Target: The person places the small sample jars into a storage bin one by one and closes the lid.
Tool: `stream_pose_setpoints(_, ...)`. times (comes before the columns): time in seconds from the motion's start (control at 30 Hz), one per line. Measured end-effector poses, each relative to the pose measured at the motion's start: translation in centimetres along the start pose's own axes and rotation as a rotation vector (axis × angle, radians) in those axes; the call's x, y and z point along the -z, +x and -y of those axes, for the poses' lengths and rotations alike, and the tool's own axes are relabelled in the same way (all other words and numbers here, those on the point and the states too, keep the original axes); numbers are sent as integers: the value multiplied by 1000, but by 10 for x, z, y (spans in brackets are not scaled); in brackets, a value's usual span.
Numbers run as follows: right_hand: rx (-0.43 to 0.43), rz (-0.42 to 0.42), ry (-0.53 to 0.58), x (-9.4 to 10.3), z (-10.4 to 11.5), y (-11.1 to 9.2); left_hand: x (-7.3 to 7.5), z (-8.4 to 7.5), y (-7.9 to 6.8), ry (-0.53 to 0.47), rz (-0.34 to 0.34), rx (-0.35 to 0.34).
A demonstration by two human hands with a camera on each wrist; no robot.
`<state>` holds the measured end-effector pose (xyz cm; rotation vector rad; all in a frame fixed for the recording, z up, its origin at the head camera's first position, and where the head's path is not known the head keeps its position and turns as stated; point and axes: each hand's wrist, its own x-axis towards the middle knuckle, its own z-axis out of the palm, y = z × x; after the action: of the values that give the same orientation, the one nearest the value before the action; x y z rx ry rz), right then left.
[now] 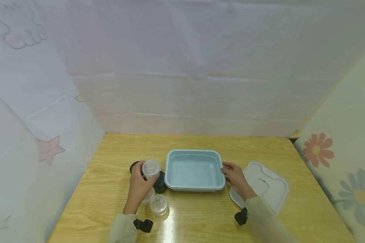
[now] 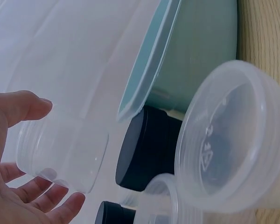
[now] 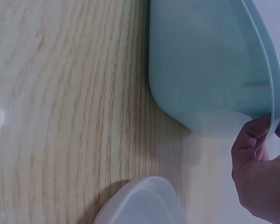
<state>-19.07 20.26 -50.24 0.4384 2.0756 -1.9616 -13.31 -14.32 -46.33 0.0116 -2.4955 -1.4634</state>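
My left hand [image 1: 139, 187] grips a small clear plastic jar [image 1: 151, 168], raised beside the left end of a light blue rectangular container [image 1: 194, 172]. In the left wrist view the thumb lies over this held jar [image 2: 70, 151] and the fingers curl under it. Below it stand a black-lidded jar [image 1: 160, 184], touching or close to the container, and two clear jars, one in front [image 1: 159, 204]. At the other end, my right hand [image 1: 235, 178] pinches the container's rim between thumb and fingers, as the right wrist view shows at the rim [image 3: 270, 79]. The container's inside is bare.
A white lid [image 1: 275, 189] with a moulded groove lies right of the container, partly under my right forearm. Another black-topped item [image 1: 134, 165] stands behind my left hand. Papered walls [image 1: 182, 101] rise behind and beside the wooden table [image 1: 200, 219].
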Motion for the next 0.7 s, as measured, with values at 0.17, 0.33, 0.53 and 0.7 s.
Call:
stream_pose_setpoints(0.17, -5, -7, 9, 2, -4, -1, -9, -6, 3, 33, 2, -38)
stream_pose_setpoints(0.33, 6, 8, 5, 1, -5, -4, -18, -14, 8, 39, 14, -57)
stream_pose_setpoints(0.53, 21, 3, 3, -1, -3, -4, -32, -22, 18, 24, 57, -57)
stream_pose_setpoints(0.7, 19, 3, 13, -5, -2, -3, -45, -25, 25, 10, 79, -61)
